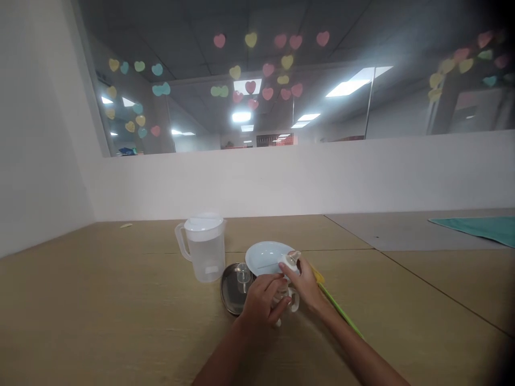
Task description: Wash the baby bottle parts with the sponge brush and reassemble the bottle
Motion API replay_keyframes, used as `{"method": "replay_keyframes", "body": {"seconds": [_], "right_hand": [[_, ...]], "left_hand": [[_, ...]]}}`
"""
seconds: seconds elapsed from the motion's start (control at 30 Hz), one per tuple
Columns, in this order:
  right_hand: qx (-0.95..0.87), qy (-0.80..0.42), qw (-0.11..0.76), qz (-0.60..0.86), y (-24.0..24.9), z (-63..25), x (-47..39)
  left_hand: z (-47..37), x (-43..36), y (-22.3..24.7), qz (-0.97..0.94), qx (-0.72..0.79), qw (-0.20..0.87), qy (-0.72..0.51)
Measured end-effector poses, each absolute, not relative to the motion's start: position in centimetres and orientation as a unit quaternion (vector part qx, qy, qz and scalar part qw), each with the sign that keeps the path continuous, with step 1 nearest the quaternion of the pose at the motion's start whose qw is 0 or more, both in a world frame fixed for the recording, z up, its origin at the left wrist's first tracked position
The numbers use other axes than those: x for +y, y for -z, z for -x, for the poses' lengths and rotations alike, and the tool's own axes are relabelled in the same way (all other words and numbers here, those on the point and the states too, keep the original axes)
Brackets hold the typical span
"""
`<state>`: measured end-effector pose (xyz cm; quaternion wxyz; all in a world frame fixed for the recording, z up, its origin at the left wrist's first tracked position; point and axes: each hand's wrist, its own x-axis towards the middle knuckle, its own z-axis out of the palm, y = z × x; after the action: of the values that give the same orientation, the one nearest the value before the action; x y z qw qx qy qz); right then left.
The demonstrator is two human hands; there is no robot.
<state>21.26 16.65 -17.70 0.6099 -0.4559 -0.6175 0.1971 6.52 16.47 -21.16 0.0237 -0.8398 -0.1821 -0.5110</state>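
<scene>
My left hand [262, 301] is wrapped round a clear baby bottle [295, 301] with side handles, low over the table; the fingers hide much of its body. My right hand [308, 283] grips the bottle's white top [288, 261], which carries a clear nipple. A thin straw [267, 266] points left from this top, across the front of a white bowl [260, 252]. The top is apart from the bottle, above its mouth. Just left of my left hand, a clear cap [243, 273] sits on a dark metal tray [229, 297].
A lidded plastic pitcher [207, 256] with clear liquid stands left of the tray. A green-handled brush [341, 310] with a yellow head lies beside my right forearm. Far right is a teal cloth [485, 228]. A white wall [257, 185] with a window borders the table's back.
</scene>
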Motion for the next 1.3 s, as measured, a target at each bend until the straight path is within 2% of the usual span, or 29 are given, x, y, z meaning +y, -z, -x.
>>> {"method": "replay_keyframes", "body": {"seconds": [0.17, 0.43, 0.63, 0.77, 1.17, 1.3], "right_hand": [[-0.636, -0.178, 0.625, 0.416, 19.7, -20.3, 15.7], [-0.631, -0.14, 0.661, 0.381, 21.7, -20.0, 15.4], [-0.668, -0.088, 0.641, 0.366, 21.9, -20.2, 15.4], [-0.704, -0.057, 0.605, 0.367, 21.5, -20.5, 15.3], [-0.752, -0.055, 0.557, 0.348, 20.2, -20.6, 14.9], [-0.759, -0.05, 0.543, 0.356, 19.9, -20.7, 15.0]], "left_hand": [[-6.9, 16.2, 21.3, 0.817, -0.172, 0.012, 0.551], [-7.3, 15.9, 21.5, 0.769, -0.26, -0.04, 0.583], [-8.0, 15.6, 21.9, 0.704, -0.292, -0.151, 0.629], [-8.2, 15.5, 21.9, 0.697, -0.283, -0.175, 0.635], [-6.6, 16.5, 22.3, 0.775, -0.242, 0.001, 0.584], [-6.4, 16.7, 22.3, 0.783, -0.28, 0.01, 0.555]]}}
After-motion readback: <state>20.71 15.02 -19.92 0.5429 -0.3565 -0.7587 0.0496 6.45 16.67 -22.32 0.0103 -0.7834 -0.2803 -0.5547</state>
